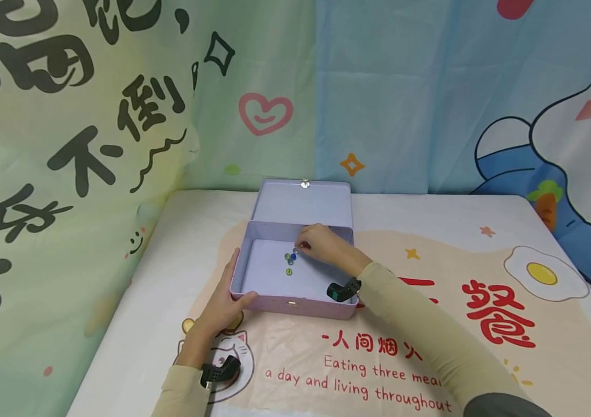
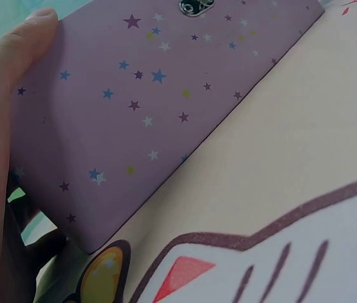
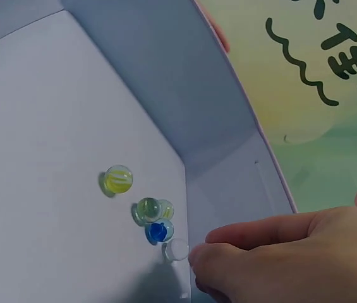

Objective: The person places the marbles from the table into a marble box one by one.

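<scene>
A lilac metal box [image 1: 290,305] printed with stars lies with its lid [image 1: 303,202] swung back. My left hand [image 1: 225,304] grips its near left corner, thumb on the front wall and fingers along the left side. Inside, a yellow-green marble [image 3: 119,179] lies apart from a small cluster with a pale green marble [image 3: 148,209] and a blue marble [image 3: 160,231]. At the cluster's far side is a clear marble [image 3: 177,249]. My right hand [image 1: 324,246] reaches in over the right wall and pinches the clear marble at the fingertips, low against the box floor.
The box stands on a printed tablecloth [image 1: 379,370] with red lettering, a fried egg and a cat. Behind the table hangs a patterned curtain [image 1: 379,104]. Dark bands [image 1: 344,289] circle both wrists. A dark rounded object [image 1: 504,404] shows at the bottom right.
</scene>
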Available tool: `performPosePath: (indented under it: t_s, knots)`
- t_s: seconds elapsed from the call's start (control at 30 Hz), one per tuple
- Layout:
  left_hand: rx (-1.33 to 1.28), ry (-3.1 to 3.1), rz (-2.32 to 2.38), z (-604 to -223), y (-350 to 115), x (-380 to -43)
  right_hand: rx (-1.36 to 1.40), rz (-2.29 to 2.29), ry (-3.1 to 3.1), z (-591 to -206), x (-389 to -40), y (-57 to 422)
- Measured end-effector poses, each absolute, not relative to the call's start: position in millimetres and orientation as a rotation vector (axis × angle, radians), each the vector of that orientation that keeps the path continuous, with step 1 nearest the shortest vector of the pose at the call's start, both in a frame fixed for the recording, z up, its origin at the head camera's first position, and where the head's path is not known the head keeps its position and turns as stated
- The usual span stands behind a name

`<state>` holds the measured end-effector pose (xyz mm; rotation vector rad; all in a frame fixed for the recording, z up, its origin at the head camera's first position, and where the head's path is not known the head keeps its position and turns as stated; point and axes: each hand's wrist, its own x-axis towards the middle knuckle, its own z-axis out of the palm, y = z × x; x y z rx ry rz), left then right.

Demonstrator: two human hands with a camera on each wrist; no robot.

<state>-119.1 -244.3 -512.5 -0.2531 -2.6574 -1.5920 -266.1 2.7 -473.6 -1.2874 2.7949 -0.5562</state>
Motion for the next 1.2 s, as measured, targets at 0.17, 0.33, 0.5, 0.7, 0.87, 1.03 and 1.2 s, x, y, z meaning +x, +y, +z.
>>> performPosePath:
  t_s: [0.17, 0.33, 0.5, 0.7, 0.87, 1.03, 1.2]
  knots:
    - [-0.246, -2.657, -1.600, -512.4, -244.2, -119.4, -1.252, -0.493, 2.789, -474.5, -266.2, 2.1]
    - [-0.237, -2.662, -1.614, -508.3, -241.8, -118.7, -1.214, -0.458, 2.782, -474.7, -265.7, 2.2]
    - [-0.238, -2.655, -1.631, -509.7, -241.3, -118.9, -1.190, -0.459, 2.757, -474.0, -265.7, 2.5]
    - [-0.285, -2.616, -1.621, -515.1, -243.7, -120.3, -1.179, -0.455, 2.740, -475.0, -265.4, 2.0]
    - [-0.289, -2.617, -1.622, -514.5, -244.0, -120.0, -1.171, -0.462, 2.730, -475.8, -264.8, 1.4]
    - [-0.285, -2.634, -1.602, -515.0, -245.4, -120.8, -1.175, -0.477, 2.729, -476.6, -264.7, 1.1]
    - [-0.267, -2.650, -1.591, -515.9, -247.2, -120.0, -1.188, -0.503, 2.718, -476.1, -264.3, 0.1]
